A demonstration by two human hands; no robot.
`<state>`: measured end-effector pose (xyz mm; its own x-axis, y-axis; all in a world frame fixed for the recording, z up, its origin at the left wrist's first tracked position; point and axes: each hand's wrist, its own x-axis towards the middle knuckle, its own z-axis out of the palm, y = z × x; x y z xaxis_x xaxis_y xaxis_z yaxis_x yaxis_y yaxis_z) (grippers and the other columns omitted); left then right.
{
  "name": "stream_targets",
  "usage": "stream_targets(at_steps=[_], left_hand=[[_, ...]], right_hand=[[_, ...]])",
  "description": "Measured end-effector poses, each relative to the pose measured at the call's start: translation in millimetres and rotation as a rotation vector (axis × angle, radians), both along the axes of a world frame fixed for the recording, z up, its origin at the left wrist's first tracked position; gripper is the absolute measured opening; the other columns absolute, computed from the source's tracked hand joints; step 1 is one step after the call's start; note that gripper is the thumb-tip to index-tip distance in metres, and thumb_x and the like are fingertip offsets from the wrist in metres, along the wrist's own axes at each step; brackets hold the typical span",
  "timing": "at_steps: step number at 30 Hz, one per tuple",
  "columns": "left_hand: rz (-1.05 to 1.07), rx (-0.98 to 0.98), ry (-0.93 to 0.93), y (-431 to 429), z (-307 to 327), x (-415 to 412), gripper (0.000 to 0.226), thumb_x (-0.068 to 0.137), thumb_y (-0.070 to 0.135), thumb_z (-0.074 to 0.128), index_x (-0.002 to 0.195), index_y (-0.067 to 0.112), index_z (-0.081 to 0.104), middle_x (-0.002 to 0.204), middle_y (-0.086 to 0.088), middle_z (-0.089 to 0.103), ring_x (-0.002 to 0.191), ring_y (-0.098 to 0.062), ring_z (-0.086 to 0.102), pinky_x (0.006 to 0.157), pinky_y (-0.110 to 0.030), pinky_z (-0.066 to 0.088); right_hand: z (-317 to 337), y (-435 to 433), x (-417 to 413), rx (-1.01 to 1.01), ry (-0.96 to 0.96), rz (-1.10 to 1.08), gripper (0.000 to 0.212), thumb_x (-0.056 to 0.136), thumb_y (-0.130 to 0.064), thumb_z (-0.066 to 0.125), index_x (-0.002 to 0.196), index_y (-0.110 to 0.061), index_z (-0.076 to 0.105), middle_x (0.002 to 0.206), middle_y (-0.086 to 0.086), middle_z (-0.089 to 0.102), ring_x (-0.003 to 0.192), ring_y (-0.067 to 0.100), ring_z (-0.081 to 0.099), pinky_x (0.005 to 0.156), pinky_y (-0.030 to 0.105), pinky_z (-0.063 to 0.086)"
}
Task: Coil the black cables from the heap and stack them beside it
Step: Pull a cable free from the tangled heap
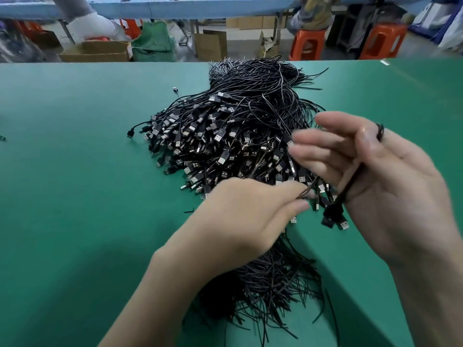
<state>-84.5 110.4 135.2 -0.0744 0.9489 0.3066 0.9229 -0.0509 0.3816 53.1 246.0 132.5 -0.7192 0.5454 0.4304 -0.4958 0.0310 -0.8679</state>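
I counted two hands, one heap and one green table [75, 171] under it all. Past the table's far edge, well beyond the hands, I made out one cardboard box [100, 50], one green sack [152, 43] and two orange stools [308, 43]. One stray plug [175, 90] lay alone, far beyond the left hand.

The left hand [245, 214] pinched a thin strand [307, 190] between thumb and forefinger. The heap [225, 136] of black cables lay beyond both hands and ran on beneath the left forearm. It was thin glossy leads, with silver-tipped USB plugs crowded in its middle and loose tails fanning out at the far and near ends.

The right hand [375, 186], apart from the left, was turned palm-up with its fingers spread. Its thumb lay across a black cable [350, 181] that ran down the palm. At least two dangling plugs [335, 219] hung below the palm, just right of the left fingertips.

The right fingers were blurred. I could not tell whether the pinched strand belonged to the cable in the right palm. A loop of that cable showed behind the thumb, and what it wrapped round was hidden. The plugs in the heap were too many to count.
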Motion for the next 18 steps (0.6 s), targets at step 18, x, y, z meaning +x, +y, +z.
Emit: stream_targets(at_steps=[18], left_hand=[[-0.019, 0.103, -0.611, 4.7, -27.9, -9.4, 0.031, 0.103, 0.014, 0.046, 0.092, 0.036, 0.065, 0.079, -0.004, 0.065, 0.074, -0.038, 0.059, 0.068, -0.052, 0.053]], right_hand=[[2.4, -43.0, -22.0, -0.238, 0.086, 0.285, 0.031, 0.104, -0.024, 0.041, 0.101, -0.012, 0.070, 0.063, -0.005, 0.053, 0.051, 0.007, 0.046, 0.052, 0.022, 0.043]])
